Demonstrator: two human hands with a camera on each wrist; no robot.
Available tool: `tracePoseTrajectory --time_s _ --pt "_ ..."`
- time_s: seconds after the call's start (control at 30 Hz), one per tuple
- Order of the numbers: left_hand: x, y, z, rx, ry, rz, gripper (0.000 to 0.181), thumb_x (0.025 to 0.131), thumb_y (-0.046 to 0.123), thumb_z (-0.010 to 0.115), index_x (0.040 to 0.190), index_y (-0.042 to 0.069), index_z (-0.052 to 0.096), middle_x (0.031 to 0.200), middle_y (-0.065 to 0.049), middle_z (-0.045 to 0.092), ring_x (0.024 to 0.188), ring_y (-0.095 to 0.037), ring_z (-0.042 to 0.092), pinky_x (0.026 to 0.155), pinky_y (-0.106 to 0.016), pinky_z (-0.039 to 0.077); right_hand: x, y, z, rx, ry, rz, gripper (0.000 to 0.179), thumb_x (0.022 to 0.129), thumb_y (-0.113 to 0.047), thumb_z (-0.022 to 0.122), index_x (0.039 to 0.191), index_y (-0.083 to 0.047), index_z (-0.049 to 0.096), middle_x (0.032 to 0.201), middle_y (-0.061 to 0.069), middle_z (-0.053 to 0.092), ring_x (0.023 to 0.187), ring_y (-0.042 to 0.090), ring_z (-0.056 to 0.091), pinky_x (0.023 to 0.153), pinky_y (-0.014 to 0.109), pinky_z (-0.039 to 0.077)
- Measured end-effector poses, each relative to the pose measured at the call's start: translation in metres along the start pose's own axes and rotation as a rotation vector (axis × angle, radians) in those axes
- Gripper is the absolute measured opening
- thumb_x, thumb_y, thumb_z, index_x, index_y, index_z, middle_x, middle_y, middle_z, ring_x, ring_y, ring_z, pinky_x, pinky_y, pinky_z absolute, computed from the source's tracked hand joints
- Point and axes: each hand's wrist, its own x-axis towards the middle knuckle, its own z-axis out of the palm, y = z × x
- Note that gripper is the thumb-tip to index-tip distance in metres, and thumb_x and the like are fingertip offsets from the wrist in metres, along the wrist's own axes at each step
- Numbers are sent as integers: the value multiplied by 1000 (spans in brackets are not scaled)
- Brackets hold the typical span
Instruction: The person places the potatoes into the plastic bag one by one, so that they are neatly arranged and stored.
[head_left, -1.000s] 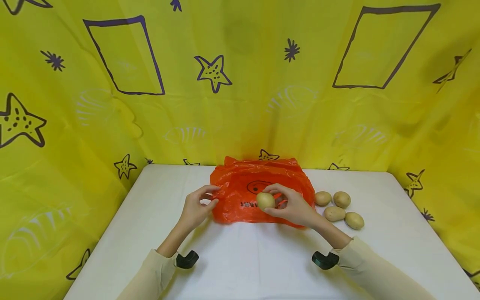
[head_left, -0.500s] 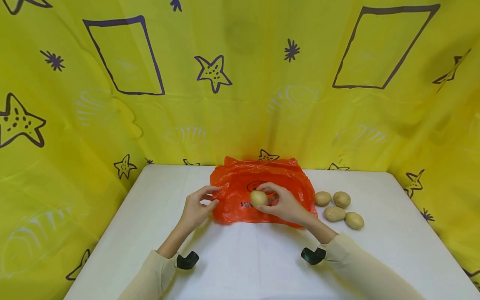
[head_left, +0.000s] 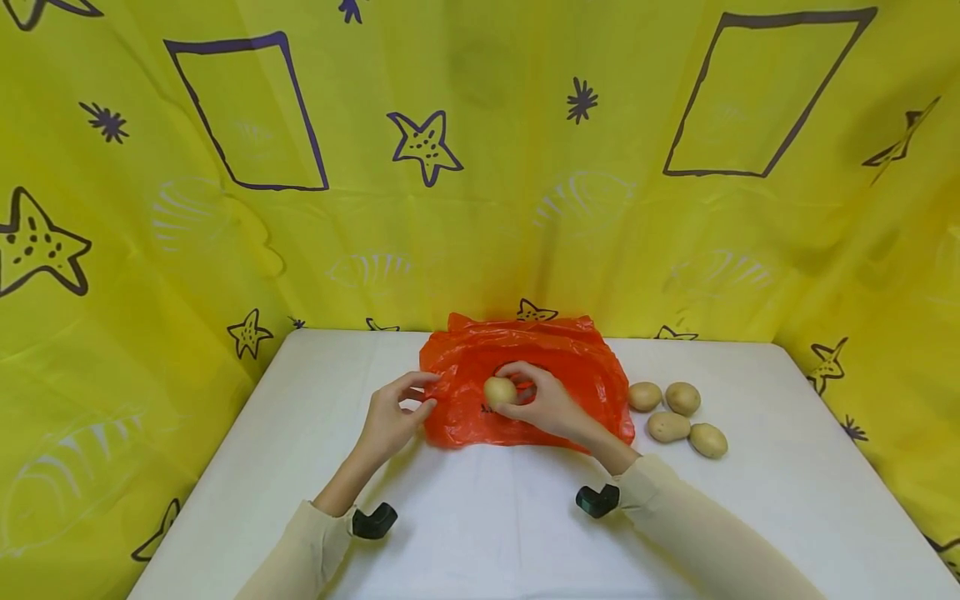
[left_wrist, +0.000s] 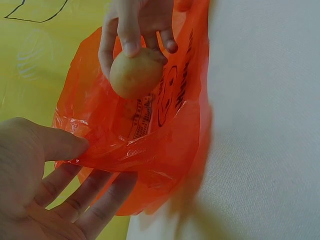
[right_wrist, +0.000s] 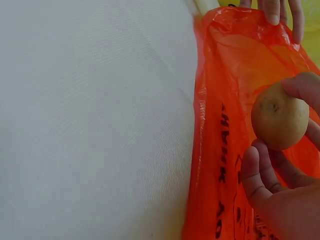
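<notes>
Holds a potato clamped in the right hand at the open bag and pinches its left edge with the left hand, with four potatoes to the right of this bag.

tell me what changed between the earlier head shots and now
The right hand, holding a potato, has moved left over the red bag, toward the left hand. Nothing was newly taken hold of or let go. The left hand stays at the bag's left edge, and the other four potatoes lie as they were on the white table.
</notes>
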Motion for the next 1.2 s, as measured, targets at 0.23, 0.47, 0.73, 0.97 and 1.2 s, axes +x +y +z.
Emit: tracePoseTrajectory --time_s 0.23,0.47,0.73,0.97,1.2 --pt "1 2 0 -6 -4 6 34 88 -6 74 119 10 73 112 -10 72 94 -29 71 69 -25 60 11 3 9 -23 19 50 44 86 -18 85 126 -17 66 122 7 63 92 26 64 79 33 57" --pt "1 3 0 -4 -9 -3 36 88 -6 75 119 10 73 112 -9 72 94 -29 71 69 -25 60 17 3 16 -24 23 40 44 86 -17 84 126 -13 65 120 13 64 89 26 63 74 31 55" --pt "0 0 0 -25 -3 -4 33 89 -6 74 119 10 73 112 -9 72 94 -29 71 68 -24 59 29 3 24 -61 30 54 46 87 -18 83 128 -9 65 114 10 66 91 25 61 75 30 55" --pt "-1 2 2 -36 13 -1 33 88 -8 74 118 6 73 113 -12 72 93 -32 71 66 -23 59 37 5 29 -80 58 84 47 87 -17 83 129 -10 65 112 10 67 82 20 64 67 29 57" --pt "-5 26 -1 -14 23 -15 31 87 -14 71 115 -2 71 110 -19 71 92 -39 70 67 -20 57 42 3 34 -136 87 97 46 86 -18 84 127 -11 66 112 9 68 88 22 63 72 30 56"
